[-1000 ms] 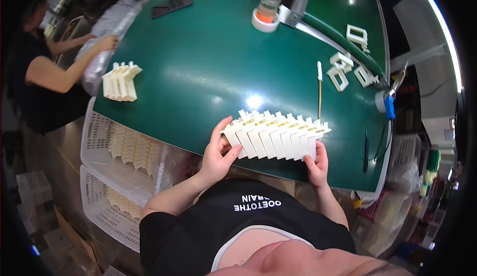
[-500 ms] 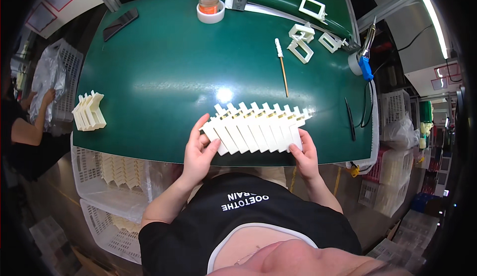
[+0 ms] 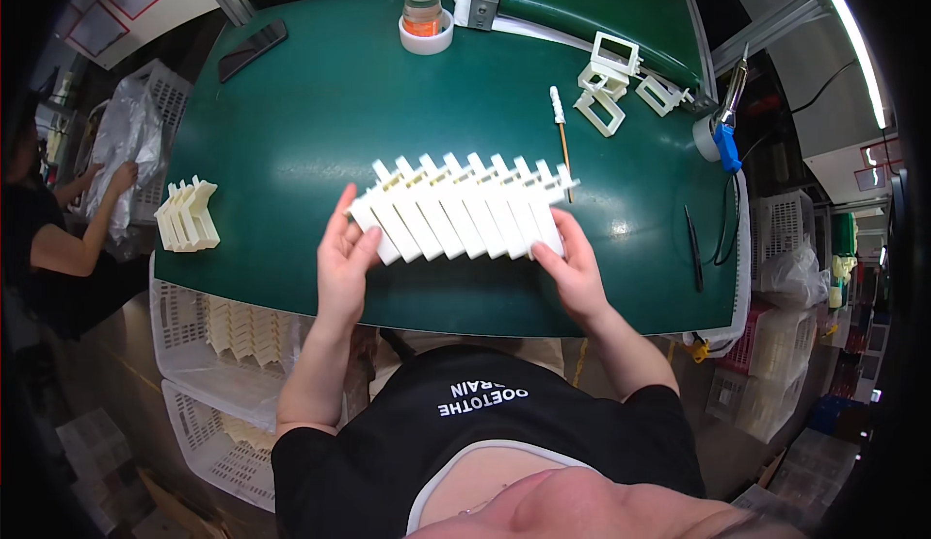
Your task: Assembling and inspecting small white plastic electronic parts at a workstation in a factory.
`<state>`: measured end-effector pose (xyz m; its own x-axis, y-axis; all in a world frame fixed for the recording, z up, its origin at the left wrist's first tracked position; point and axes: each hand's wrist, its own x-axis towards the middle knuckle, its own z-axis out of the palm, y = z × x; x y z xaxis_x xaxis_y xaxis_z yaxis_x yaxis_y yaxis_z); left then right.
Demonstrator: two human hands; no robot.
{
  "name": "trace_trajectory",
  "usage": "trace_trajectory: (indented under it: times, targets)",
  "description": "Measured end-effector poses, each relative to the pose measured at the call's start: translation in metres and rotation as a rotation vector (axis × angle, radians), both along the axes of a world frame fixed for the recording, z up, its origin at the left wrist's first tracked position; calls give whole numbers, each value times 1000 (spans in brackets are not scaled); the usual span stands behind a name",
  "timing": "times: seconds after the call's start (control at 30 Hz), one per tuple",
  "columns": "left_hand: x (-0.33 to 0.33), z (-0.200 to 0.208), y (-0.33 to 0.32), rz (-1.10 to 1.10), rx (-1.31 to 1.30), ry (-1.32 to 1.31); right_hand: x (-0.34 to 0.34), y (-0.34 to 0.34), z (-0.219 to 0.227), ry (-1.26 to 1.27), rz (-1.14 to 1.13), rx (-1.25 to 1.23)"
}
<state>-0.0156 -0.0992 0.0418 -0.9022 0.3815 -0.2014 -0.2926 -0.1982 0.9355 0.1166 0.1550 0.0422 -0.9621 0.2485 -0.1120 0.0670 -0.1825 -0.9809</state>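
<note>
Between my two hands I hold a slanted row of several white plastic frames (image 3: 456,219), pressed side by side like leaning books, with small tabs along the far edge. My left hand (image 3: 347,260) grips the left end, thumb on the near face and fingers behind. At the right end my right hand (image 3: 570,265) pinches the row in the same way. The row is held over the near part of the green table (image 3: 291,151). Beyond its right end lies a stick with a white wrapped tip (image 3: 557,107), its lower end partly covered by the row.
At the table's left edge stands a smaller stack of white frames (image 3: 188,217). Loose white frames (image 3: 603,112) lie at the far right. A phone (image 3: 252,50), a glass jar (image 3: 422,5) in a white ring, a blue-handled tool (image 3: 725,143) and black tweezers (image 3: 693,248) rest around. A person works at the left.
Both hands have moved the row of frames away from my body and to the left, further over the table. The view has shifted slightly; my grip looks the same.
</note>
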Motion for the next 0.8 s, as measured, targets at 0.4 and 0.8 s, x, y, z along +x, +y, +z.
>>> trace_trajectory:
  times: [0.4,0.8]
  targets:
    - [-49,-24,-14,117,-51,-6,-68,56,-26,82,-63,537]
    - [-61,-34,-4,-5,-233,-8,-115,139,-29,-74,-42,1582]
